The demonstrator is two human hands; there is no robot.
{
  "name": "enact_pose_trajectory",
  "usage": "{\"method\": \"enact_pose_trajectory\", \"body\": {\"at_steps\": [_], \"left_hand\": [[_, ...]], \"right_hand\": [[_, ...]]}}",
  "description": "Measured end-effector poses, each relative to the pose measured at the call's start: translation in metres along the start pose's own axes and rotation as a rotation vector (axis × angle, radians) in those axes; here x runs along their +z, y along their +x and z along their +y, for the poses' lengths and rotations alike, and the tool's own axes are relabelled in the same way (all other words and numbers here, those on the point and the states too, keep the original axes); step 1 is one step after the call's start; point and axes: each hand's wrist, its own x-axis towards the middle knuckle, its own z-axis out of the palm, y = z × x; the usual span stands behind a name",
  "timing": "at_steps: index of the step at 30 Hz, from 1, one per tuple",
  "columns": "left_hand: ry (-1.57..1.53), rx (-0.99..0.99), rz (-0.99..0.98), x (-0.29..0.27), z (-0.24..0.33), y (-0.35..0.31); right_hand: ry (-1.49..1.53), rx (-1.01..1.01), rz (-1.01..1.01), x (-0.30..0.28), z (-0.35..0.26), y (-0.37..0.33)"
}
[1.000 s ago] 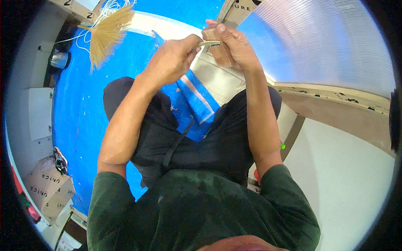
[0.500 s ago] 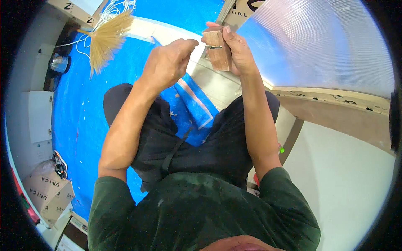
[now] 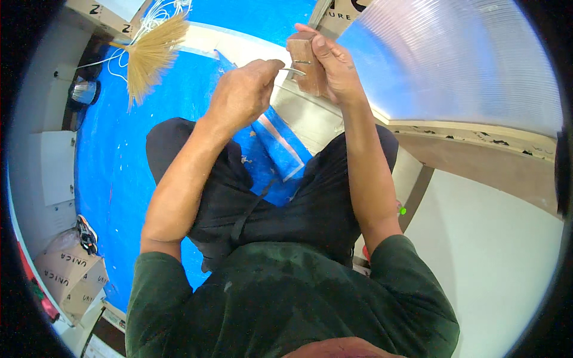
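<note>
My right hand point(image 3: 342, 70) grips a small brown wooden block point(image 3: 310, 80) from its right side, thumb along the near edge and fingers behind. A narrow dark slot, with something thin and metallic-looking in it, crosses the face turned left. My left hand point(image 3: 242, 92) is closed around a thin metal tool point(image 3: 293, 71), most of which the fingers hide. Its slim, slightly curved tip reaches to the block's face just below the slot; whether it touches cannot be made out. Both hands are held out beyond my knees.
Blue sheeting point(image 3: 119, 173) covers the floor at left, with a straw broom point(image 3: 149, 51) and white cord at far left. A ribbed translucent panel point(image 3: 465, 65) in a wooden frame stands at right. Cardboard boxes point(image 3: 71, 271) sit at lower left, and a white board point(image 3: 495, 250) lies at right.
The tool's tip has come away from the slot and now sits just below it. The block has shifted slightly left and up, tilting a little in my right hand.
</note>
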Motion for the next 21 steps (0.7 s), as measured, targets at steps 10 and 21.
{"method": "enact_pose_trajectory", "body": {"at_steps": [10,21], "left_hand": [[-0.105,0.094,0.11,0.0,0.0,0.009],[0.11,0.1,0.068,-0.013,-0.007,0.011]], "right_hand": [[0.108,-0.094,-0.028,-0.006,-0.001,0.001],[-0.065,-0.114,0.043,-0.001,0.002,0.001]]}}
